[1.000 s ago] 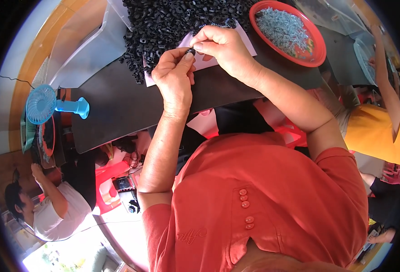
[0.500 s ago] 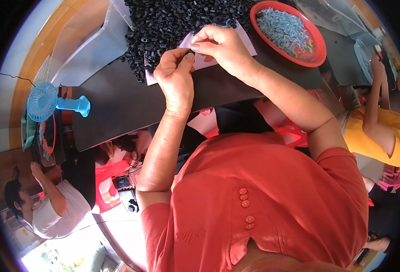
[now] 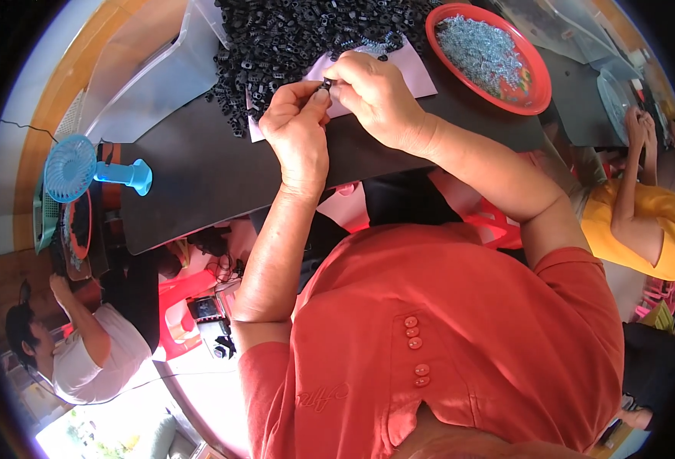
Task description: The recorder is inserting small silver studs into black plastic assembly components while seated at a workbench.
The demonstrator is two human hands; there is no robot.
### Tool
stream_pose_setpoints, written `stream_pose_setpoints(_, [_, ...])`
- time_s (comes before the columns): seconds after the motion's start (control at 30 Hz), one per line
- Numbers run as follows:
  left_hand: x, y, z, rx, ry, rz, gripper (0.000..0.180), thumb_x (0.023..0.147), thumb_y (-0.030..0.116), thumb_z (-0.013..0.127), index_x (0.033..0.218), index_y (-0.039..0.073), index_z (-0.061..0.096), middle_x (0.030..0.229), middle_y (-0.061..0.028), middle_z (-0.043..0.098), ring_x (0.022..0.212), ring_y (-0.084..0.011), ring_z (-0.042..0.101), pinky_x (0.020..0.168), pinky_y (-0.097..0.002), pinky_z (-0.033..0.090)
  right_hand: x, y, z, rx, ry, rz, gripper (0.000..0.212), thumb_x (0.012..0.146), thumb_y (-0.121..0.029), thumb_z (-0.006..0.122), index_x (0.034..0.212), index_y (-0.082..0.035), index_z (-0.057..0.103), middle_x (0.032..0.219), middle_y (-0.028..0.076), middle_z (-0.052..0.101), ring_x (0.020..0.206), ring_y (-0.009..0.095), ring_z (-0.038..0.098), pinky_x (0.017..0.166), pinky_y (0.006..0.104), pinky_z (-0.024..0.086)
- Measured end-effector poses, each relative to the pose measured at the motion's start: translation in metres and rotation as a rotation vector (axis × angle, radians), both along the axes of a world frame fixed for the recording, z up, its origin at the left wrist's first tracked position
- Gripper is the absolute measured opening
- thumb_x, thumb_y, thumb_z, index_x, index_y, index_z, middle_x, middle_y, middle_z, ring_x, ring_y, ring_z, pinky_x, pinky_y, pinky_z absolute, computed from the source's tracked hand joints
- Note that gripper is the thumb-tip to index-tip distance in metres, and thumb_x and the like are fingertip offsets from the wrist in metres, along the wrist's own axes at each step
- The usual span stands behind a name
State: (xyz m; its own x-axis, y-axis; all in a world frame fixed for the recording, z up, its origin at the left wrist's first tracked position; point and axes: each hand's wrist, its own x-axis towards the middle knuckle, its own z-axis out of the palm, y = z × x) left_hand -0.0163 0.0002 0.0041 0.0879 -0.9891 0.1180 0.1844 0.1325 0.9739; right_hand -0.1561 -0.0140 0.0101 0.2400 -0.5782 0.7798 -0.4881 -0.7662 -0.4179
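My left hand (image 3: 297, 134) pinches a small black plastic part (image 3: 326, 83) between thumb and fingers, over the near edge of a pale pink sheet (image 3: 415, 75). The fingers of my right hand (image 3: 382, 96) are closed on the same part from the right side; anything smaller between the fingertips is too tiny to make out. Behind both hands spreads a big heap of similar black plastic parts (image 3: 276, 38). Several little metal springs (image 3: 379, 44) lie on the sheet's far side, just beyond my right hand.
A red tray (image 3: 538, 105) holding many small silvery pieces (image 3: 476, 52) stands at the right. Clear plastic bin (image 3: 150, 96) at far left; blue fan (image 3: 71, 170) at the dark table's (image 3: 200, 180) left end. One person sits at left (image 3: 96, 356), another in yellow at right (image 3: 643, 229).
My right fingertips have come down onto the black part and curled closer to the left hand. The left hand has barely moved. Metal springs on the sheet show more plainly.
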Motion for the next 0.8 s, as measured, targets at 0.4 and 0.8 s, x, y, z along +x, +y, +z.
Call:
stream_pose_setpoints(0.4, [-0.011,0.009,0.009,0.085,0.26,0.006,0.007,0.087,0.001,0.063,0.091,-0.006,0.064,0.078,-0.0048,0.064,0.065,-0.0101,0.056,0.061,-0.0222,0.046,0.006,0.0,-0.001,-0.303,0.216,-0.25,0.027,0.065,-0.012,0.07,0.082,-0.006,0.05,0.078,0.008,0.054,0.071,0.027,0.057,0.054,0.0359,0.049])
stream_pose_setpoints(0.8, [-0.007,0.015,0.019,0.103,0.27,0.064,0.005,0.087,0.0,0.062,0.086,-0.005,0.062,0.079,-0.0096,0.063,0.061,-0.0163,0.06,0.054,-0.0271,0.051,0.001,0.001,0.002,-0.045,0.06,0.003,0.027,0.069,-0.007,0.073,0.092,-0.005,0.058,0.079,0.008,0.057,0.07,0.025,0.061,0.059,0.0347,0.049])
